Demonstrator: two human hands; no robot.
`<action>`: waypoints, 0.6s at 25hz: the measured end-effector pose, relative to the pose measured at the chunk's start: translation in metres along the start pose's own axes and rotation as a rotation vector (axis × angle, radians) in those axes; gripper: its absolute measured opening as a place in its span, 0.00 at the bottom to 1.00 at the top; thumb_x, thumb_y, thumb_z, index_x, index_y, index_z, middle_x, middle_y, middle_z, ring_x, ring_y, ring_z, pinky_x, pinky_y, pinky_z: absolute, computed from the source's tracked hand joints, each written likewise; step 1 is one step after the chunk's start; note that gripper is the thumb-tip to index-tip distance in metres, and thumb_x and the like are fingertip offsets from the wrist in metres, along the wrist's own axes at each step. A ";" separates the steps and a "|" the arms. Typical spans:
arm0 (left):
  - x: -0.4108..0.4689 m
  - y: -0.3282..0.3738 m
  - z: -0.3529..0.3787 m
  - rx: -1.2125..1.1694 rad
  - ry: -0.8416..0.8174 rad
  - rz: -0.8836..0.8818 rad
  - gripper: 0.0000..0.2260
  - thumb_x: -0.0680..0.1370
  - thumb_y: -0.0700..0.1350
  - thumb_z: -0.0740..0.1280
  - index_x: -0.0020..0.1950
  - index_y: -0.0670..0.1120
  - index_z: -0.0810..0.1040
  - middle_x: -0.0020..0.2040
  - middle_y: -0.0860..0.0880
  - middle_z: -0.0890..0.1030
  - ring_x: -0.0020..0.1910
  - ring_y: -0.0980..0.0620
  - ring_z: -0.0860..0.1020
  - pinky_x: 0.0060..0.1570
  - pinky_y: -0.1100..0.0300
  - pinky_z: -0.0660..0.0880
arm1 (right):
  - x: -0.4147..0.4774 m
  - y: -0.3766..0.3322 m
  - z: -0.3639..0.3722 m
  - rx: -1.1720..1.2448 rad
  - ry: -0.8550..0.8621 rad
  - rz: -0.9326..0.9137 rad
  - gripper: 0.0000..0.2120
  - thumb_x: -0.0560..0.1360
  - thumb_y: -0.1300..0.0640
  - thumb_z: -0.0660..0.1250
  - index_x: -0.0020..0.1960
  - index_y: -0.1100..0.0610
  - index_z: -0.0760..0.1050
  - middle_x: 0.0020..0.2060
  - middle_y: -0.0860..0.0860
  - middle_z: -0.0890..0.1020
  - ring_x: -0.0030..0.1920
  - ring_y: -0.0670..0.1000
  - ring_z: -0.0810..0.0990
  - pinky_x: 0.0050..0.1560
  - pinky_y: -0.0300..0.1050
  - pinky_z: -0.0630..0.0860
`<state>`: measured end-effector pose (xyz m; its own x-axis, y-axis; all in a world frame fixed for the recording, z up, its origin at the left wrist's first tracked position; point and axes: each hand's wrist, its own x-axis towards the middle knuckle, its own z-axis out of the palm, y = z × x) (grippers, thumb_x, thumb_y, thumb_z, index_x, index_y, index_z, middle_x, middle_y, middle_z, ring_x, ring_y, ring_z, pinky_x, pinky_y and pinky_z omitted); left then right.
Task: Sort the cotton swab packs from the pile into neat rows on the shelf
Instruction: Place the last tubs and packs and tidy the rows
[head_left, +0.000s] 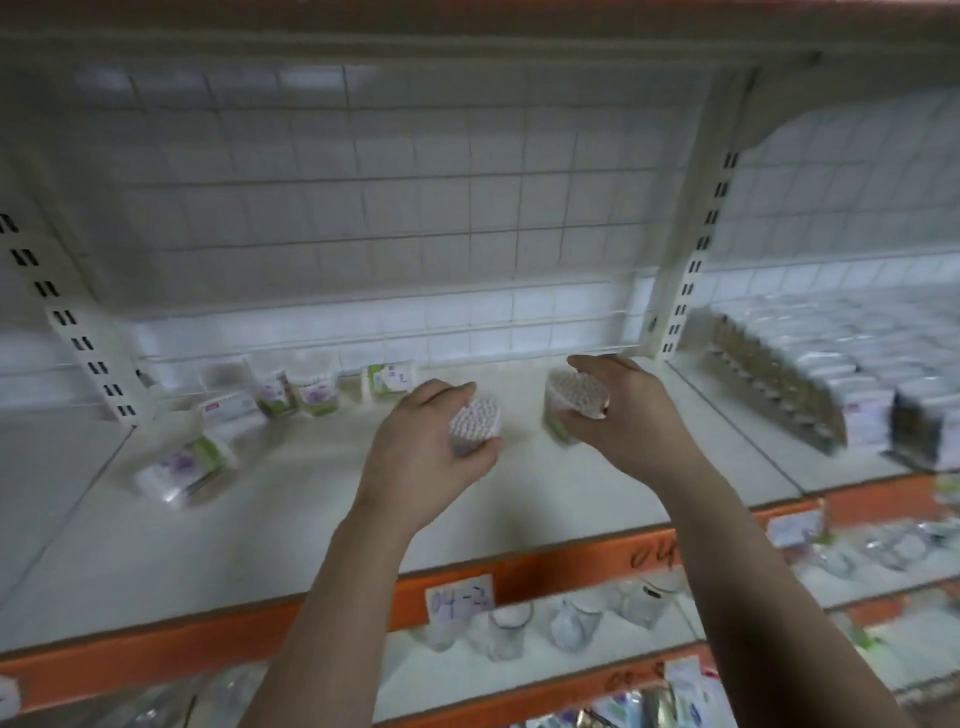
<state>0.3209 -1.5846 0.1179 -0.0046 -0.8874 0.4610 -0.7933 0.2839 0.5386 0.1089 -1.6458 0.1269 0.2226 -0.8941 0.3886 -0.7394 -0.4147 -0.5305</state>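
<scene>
My left hand (423, 447) grips a cotton swab pack (475, 423), its white swab tips facing me, above the middle of the white shelf (291, 530). My right hand (623, 410) holds a second swab pack (571, 397) a little further right and back. Several more packs stand along the back left of the shelf (311, 392), one with a green label (389, 379). Another pack lies tipped over at the left (184, 467). The picture is blurred.
A wire grid panel (389, 208) backs the shelf. Slotted uprights stand at the left (78, 332) and right (685, 280). Rows of packaged goods (810, 374) fill the neighbouring bay. An orange front rail (545, 571) carries a paper label; glass cups (519, 623) sit below.
</scene>
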 end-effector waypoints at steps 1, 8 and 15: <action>0.003 0.020 0.016 -0.015 -0.013 0.024 0.29 0.68 0.59 0.67 0.65 0.47 0.76 0.56 0.54 0.76 0.54 0.55 0.75 0.54 0.64 0.70 | -0.007 0.018 -0.021 -0.024 0.019 0.009 0.28 0.68 0.56 0.73 0.67 0.55 0.72 0.61 0.51 0.76 0.58 0.52 0.76 0.51 0.35 0.66; 0.021 0.170 0.131 -0.120 -0.055 0.147 0.24 0.71 0.52 0.72 0.65 0.46 0.76 0.56 0.54 0.75 0.55 0.55 0.74 0.54 0.68 0.66 | -0.067 0.139 -0.161 -0.182 0.126 0.094 0.25 0.68 0.57 0.73 0.64 0.56 0.74 0.60 0.53 0.76 0.55 0.54 0.77 0.49 0.36 0.67; 0.040 0.277 0.200 -0.164 -0.086 0.252 0.23 0.71 0.51 0.72 0.64 0.47 0.77 0.60 0.53 0.75 0.56 0.56 0.73 0.50 0.72 0.61 | -0.108 0.219 -0.244 -0.171 0.205 0.158 0.23 0.66 0.60 0.73 0.61 0.57 0.77 0.56 0.51 0.75 0.51 0.51 0.77 0.49 0.37 0.69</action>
<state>-0.0209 -1.6136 0.1444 -0.2452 -0.8071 0.5371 -0.6519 0.5473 0.5249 -0.2320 -1.5983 0.1529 -0.0230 -0.8853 0.4644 -0.8547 -0.2236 -0.4686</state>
